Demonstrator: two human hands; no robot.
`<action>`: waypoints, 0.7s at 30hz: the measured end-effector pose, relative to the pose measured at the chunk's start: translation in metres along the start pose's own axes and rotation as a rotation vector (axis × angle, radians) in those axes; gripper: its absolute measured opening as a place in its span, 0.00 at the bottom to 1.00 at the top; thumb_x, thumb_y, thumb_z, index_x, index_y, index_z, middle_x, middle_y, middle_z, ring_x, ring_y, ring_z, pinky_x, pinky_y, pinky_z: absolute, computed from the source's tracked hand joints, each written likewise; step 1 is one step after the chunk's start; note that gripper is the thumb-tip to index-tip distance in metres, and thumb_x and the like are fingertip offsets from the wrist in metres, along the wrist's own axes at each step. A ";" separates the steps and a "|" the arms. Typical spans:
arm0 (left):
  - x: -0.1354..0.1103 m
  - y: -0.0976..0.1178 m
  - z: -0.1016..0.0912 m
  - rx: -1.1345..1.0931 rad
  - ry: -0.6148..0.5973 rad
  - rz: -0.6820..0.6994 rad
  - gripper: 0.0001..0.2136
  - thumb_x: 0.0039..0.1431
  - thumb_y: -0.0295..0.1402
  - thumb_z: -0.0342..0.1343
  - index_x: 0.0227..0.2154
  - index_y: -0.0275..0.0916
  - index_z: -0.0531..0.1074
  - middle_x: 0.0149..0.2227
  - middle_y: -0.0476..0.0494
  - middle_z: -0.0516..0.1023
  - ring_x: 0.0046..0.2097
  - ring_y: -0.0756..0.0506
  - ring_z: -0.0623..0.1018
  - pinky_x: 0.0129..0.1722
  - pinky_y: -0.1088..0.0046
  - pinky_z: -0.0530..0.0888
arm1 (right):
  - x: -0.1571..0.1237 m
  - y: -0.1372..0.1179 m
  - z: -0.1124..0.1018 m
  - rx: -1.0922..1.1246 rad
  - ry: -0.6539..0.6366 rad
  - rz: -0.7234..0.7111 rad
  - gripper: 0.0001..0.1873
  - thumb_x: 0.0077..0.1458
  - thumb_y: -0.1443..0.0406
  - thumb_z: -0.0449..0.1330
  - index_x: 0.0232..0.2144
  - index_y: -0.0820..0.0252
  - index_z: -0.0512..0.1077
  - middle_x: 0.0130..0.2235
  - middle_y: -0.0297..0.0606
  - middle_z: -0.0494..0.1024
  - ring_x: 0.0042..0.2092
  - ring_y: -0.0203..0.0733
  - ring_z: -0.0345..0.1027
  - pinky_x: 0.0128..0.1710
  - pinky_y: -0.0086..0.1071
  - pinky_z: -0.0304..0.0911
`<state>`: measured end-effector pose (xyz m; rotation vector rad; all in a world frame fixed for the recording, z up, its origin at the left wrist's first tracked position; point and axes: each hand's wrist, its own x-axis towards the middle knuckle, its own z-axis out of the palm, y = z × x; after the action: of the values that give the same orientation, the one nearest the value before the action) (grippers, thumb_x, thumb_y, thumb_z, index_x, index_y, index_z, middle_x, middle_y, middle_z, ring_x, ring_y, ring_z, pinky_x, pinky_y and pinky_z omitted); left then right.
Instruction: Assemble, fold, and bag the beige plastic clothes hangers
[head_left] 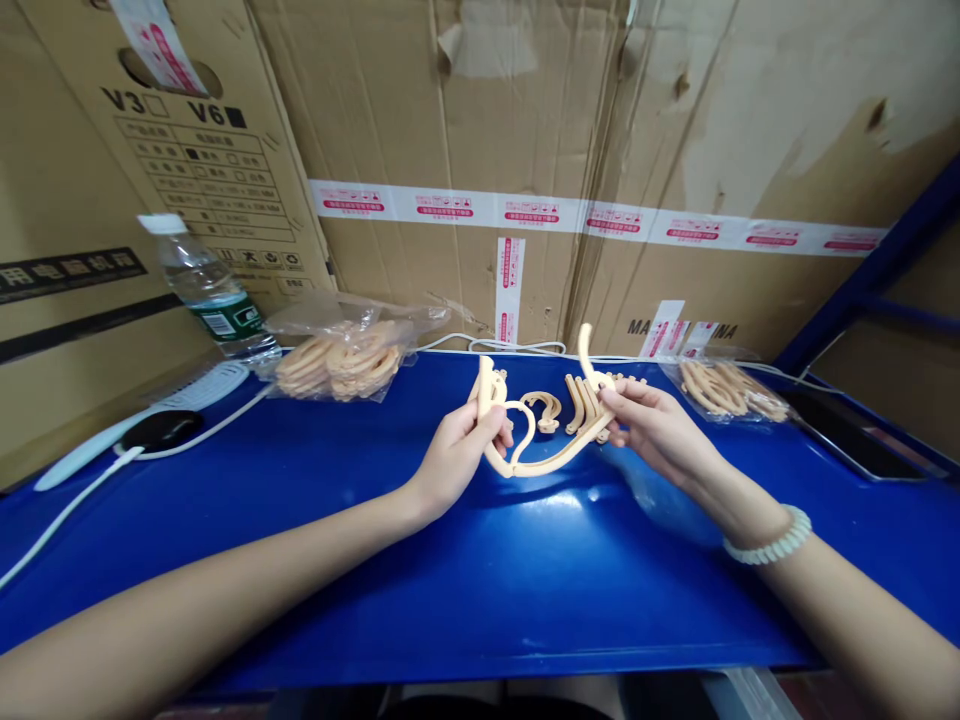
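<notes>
We see the left hand point(459, 452) closed, thumb over fingers, on one arm of a curved beige frame point(551, 464); the right hand point(654, 420) pinches its other side. On our side, blue table point(450, 590) runs from the hands to its near edge; cardboard point(420, 275) bounds the far edge. The frame spans both grips (we note curved pieces point(550, 413) just behind).

Smooth matt curved piece point(551, 463), glossy tabletop point(465, 590), creased cardboard point(405, 120), plastic bottle point(213, 292)
</notes>
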<state>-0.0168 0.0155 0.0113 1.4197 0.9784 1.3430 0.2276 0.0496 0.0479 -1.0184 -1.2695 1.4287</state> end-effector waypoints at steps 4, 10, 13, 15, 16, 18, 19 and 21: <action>-0.005 0.005 0.001 -0.011 -0.156 -0.025 0.16 0.60 0.46 0.58 0.32 0.34 0.75 0.33 0.44 0.74 0.36 0.45 0.73 0.40 0.70 0.70 | 0.000 0.005 0.003 0.002 -0.116 0.017 0.19 0.42 0.60 0.77 0.31 0.61 0.72 0.30 0.34 0.78 0.32 0.36 0.76 0.31 0.26 0.73; -0.008 0.004 0.010 -0.347 -0.420 -0.330 0.26 0.55 0.55 0.61 0.38 0.32 0.76 0.36 0.39 0.76 0.39 0.41 0.78 0.37 0.66 0.77 | -0.005 0.013 0.012 -0.055 -0.194 -0.049 0.18 0.45 0.61 0.75 0.36 0.62 0.75 0.34 0.39 0.82 0.34 0.38 0.78 0.34 0.29 0.75; -0.008 0.001 0.010 -0.392 -0.446 -0.406 0.26 0.58 0.53 0.59 0.41 0.31 0.76 0.40 0.35 0.77 0.36 0.42 0.79 0.32 0.69 0.77 | -0.003 0.016 0.010 -0.082 -0.221 -0.098 0.17 0.46 0.61 0.74 0.35 0.62 0.76 0.34 0.40 0.82 0.33 0.38 0.78 0.33 0.29 0.75; -0.007 0.000 0.009 -0.424 -0.456 -0.439 0.24 0.60 0.52 0.57 0.43 0.32 0.77 0.43 0.33 0.78 0.37 0.42 0.80 0.32 0.70 0.77 | -0.001 0.017 0.008 -0.086 -0.249 -0.124 0.16 0.47 0.61 0.74 0.35 0.62 0.76 0.34 0.40 0.82 0.32 0.38 0.78 0.33 0.29 0.76; -0.006 -0.001 0.008 -0.440 -0.463 -0.460 0.24 0.61 0.51 0.56 0.43 0.32 0.76 0.44 0.33 0.78 0.37 0.42 0.80 0.32 0.70 0.78 | 0.000 0.017 0.007 -0.091 -0.260 -0.133 0.15 0.48 0.61 0.74 0.35 0.62 0.76 0.34 0.39 0.82 0.32 0.38 0.78 0.33 0.29 0.76; -0.004 -0.003 0.007 -0.466 -0.477 -0.508 0.23 0.63 0.50 0.54 0.43 0.32 0.76 0.43 0.33 0.79 0.36 0.43 0.81 0.30 0.72 0.77 | -0.001 0.017 0.007 -0.108 -0.282 -0.140 0.14 0.49 0.61 0.73 0.35 0.62 0.76 0.33 0.39 0.82 0.32 0.38 0.78 0.33 0.30 0.76; -0.004 -0.004 0.007 -0.476 -0.482 -0.524 0.22 0.64 0.50 0.53 0.41 0.32 0.75 0.41 0.34 0.80 0.35 0.43 0.81 0.29 0.72 0.77 | -0.002 0.016 0.008 -0.119 -0.295 -0.142 0.14 0.48 0.61 0.73 0.34 0.62 0.76 0.33 0.39 0.82 0.32 0.38 0.78 0.33 0.31 0.76; -0.003 -0.006 0.008 -0.467 -0.486 -0.514 0.20 0.62 0.49 0.56 0.36 0.33 0.72 0.36 0.36 0.80 0.31 0.44 0.81 0.26 0.74 0.76 | -0.006 0.014 0.012 -0.150 -0.335 -0.153 0.14 0.47 0.61 0.74 0.33 0.63 0.77 0.33 0.39 0.81 0.32 0.39 0.78 0.32 0.32 0.77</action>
<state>-0.0091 0.0133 0.0049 0.9741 0.5925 0.7277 0.2153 0.0405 0.0355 -0.7786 -1.6820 1.4412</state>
